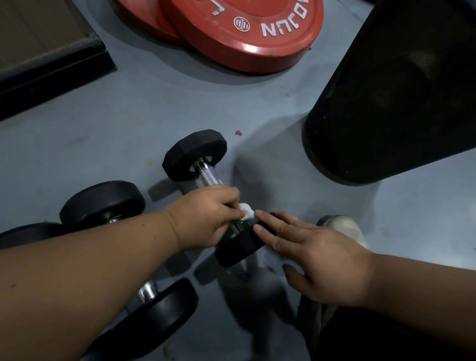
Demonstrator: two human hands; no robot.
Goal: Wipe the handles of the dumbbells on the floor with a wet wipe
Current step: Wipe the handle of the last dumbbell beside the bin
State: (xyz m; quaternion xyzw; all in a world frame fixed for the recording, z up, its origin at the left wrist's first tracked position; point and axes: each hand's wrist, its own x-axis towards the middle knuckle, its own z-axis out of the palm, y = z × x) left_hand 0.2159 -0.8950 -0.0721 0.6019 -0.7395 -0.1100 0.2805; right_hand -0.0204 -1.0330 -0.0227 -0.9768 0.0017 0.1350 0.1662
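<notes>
— Chrome, knurled: handle (pixel 209 176) of the hex dumbbell (pixel 195 154), item one, lying on the grey floor (pixel 122 121). Long axis?

— Runs from the far head, up and left, down to the near head (pixel 239 249), low and right. Bare handle lies up-left of the left hand (pixel 204 220).

— Left hand's state?

— Fingers curled, pinching a white wet wipe (pixel 246 212) against the handle's near end.

— Right hand (pixel 310 256)?

— Fingers straight, spread, resting on the near head; it seems to steady the weight.

— Next stroke, by judgement?

— Along the axis, away toward the far head; the left hand is the nearer one.

— Other stock?

— Round-headed dumbbells (pixel 102 204) to the left, seemingly unwiped; red plates (pixel 242 25) beyond.
</notes>
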